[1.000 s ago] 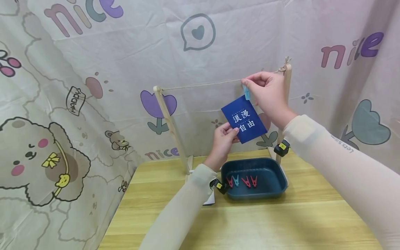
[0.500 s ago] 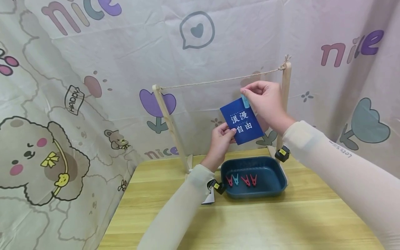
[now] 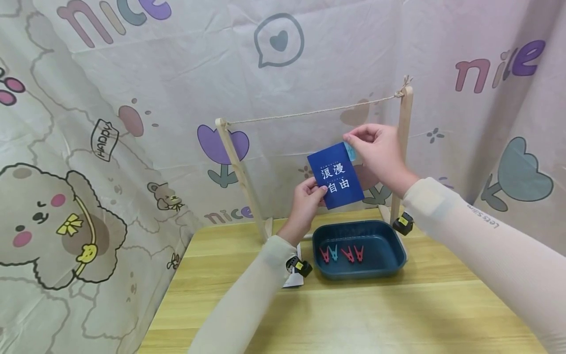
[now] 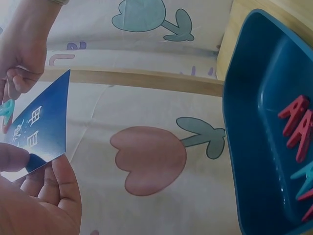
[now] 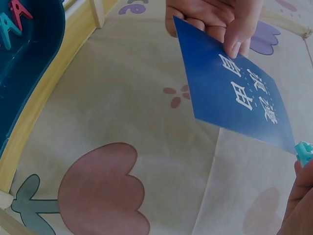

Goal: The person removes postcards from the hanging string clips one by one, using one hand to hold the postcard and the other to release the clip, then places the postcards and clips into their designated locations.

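Observation:
A blue card with white characters hangs tilted between both hands, below the rope. My left hand pinches its lower left edge, thumb on the front and fingers behind, as the left wrist view also shows. At the card's upper right corner is a light blue clothespin, which my right hand pinches between thumb and fingers. In the right wrist view the clothespin sits right at the card's corner. The thin rope runs above, apart from the card.
Wooden posts hold the rope at each end. Beneath the card stands a dark blue tray with several red clothespins and a light blue one. White papers lie partly under the left forearm. A printed cloth hangs behind.
Both hands have come down from the rope with the card and clothespin, moving slightly left. The card is now less tilted, and the rope is uncovered.

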Tool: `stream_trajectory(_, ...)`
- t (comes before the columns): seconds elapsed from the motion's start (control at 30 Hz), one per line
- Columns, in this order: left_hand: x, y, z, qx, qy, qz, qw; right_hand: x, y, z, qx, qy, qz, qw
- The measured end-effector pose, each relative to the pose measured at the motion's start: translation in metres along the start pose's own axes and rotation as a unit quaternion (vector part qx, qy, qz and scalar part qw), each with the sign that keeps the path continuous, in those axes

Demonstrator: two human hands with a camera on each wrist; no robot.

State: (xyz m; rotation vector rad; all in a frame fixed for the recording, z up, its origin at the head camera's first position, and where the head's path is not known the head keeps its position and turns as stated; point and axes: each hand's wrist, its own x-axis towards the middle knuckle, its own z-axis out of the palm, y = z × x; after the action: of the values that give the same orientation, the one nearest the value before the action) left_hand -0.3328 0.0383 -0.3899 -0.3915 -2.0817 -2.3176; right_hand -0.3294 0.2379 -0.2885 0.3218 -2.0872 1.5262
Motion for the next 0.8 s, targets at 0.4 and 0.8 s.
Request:
stream_trajectory(0.4,-0.006,-0.005,-0.019,0.019,-0.010,0.005,0.9998,-0.006,0.009,0.001,-0.028,0.004,0.004,1.000)
stream_trajectory(0.8,-0.020,-0.005,-0.033,0.066,-0.037,0.028,0.9968,-0.015,0.019,0.001,-0.023,0.003,0.019,1.000)
